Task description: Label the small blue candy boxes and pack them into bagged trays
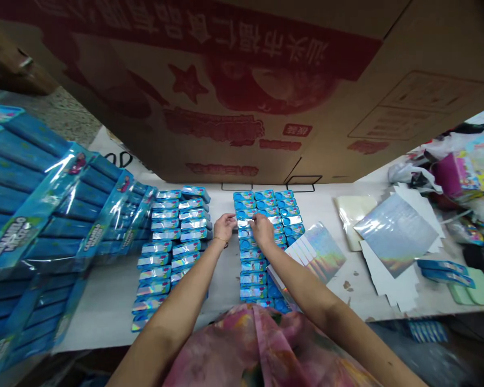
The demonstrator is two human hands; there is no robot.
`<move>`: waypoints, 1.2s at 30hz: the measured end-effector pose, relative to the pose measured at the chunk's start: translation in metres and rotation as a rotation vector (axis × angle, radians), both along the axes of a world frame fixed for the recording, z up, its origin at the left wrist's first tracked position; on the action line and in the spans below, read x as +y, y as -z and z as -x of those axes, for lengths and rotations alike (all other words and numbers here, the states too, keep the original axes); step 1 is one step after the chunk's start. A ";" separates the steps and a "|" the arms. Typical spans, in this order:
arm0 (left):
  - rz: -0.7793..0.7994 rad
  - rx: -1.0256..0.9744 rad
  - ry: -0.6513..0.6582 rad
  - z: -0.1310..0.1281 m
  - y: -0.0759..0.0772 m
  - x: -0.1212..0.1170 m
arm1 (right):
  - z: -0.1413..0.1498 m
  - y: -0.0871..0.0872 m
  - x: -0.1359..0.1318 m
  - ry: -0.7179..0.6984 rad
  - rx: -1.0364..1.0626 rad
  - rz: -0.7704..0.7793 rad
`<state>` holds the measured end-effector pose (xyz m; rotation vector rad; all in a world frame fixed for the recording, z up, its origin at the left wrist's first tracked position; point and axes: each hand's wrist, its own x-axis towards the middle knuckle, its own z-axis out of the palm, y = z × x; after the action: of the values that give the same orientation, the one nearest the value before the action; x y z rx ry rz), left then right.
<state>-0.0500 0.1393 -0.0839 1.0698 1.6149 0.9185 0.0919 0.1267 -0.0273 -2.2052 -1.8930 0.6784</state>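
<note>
Small blue boxes (253,278) with round windows stand in close columns in front of me. Across one of them lies a narrow silvery sticker (245,223), its ends at the fingertips of both hands. My left hand (225,228) is closed in a pinch at the sticker's left end. At the right end, the fingers of my right hand (263,230) are pressed together over the boxes. Beside my right forearm is a shiny rainbow sticker sheet (325,252), with pale strips along its left part. Some neighbouring boxes bear similar silvery strips.
A large cardboard box (234,134) with red print blocks the far side. Left of my arm stand more blue boxes (153,274); wrapped blue packs (60,209) pile up further left. Silvery sheets (395,234) and a cream block (353,217) lie right, near a cluttered heap (468,172).
</note>
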 end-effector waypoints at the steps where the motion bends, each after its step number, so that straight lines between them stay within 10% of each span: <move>1: -0.003 0.027 -0.008 -0.002 0.002 -0.002 | -0.003 0.000 -0.001 -0.026 -0.027 -0.018; 8: -0.083 0.205 0.046 -0.008 -0.004 -0.026 | -0.016 -0.004 -0.014 -0.571 -0.270 -0.089; 13: -0.248 0.429 0.125 -0.030 -0.032 -0.028 | -0.058 -0.021 -0.011 -0.490 -0.191 -0.167; 17: -0.363 0.483 0.507 -0.089 -0.060 -0.039 | -0.135 -0.044 -0.017 -0.319 -0.213 -0.291; 22: -0.029 0.428 0.809 -0.151 -0.067 -0.052 | -0.193 -0.049 -0.040 -0.560 -0.382 -0.211; 29: 0.037 0.464 0.742 -0.137 -0.066 -0.044 | -0.192 -0.022 -0.066 -0.722 -0.297 -0.401; 36: 0.005 0.561 0.612 -0.106 -0.065 -0.034 | -0.145 -0.096 -0.049 -0.322 0.359 -0.377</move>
<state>0.0559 0.1056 -0.0193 1.7930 1.5545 0.2078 0.2365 0.0776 0.0686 -1.4627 -1.9984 0.6443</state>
